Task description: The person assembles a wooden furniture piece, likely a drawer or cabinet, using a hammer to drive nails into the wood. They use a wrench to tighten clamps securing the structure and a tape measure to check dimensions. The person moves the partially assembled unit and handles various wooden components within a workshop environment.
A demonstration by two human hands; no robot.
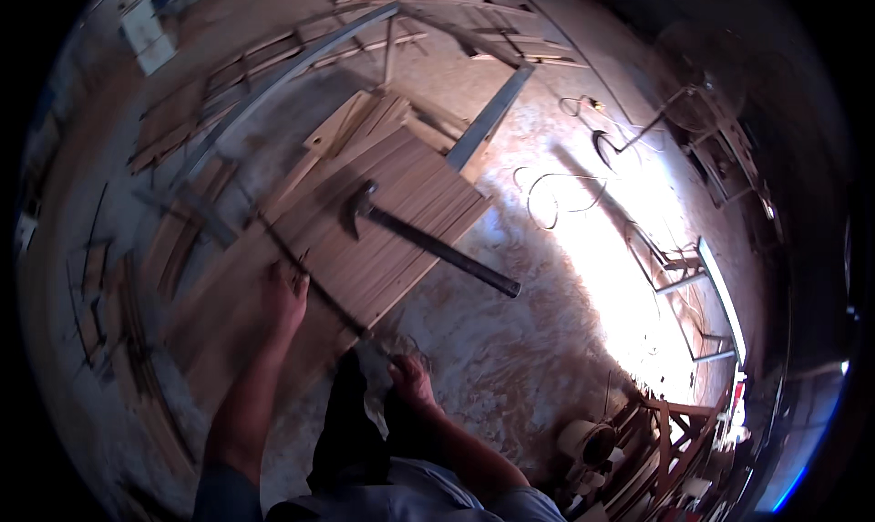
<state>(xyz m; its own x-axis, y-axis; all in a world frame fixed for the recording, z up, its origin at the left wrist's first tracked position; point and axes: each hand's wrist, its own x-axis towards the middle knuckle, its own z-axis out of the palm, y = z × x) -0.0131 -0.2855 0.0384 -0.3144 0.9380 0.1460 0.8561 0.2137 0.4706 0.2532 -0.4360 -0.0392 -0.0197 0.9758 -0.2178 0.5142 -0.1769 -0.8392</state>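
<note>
A wooden panel (392, 221) of brown boards lies before me. On it rests a claw hammer (437, 248), head toward the far left, its dark handle reaching past the panel's right edge. A long thin dark bar (314, 280) runs slantwise across the wood, its near end reaching toward my right hand. My left hand (286, 292) lies on the wood beside this bar, fingers apart, fingertips close to it. My right hand (412, 380), just off the panel's near corner, is closed around the bar's near end, which looks grey and blurred; its exact shape is unclear.
A metal frame (492, 116) stands around the panel's far side, with planks (351, 130) beneath. Wooden strips (137, 358) lie at left. A cable (547, 203) curls on the sunlit floor; a bucket (583, 440) and scrap wood (674, 440) sit at lower right.
</note>
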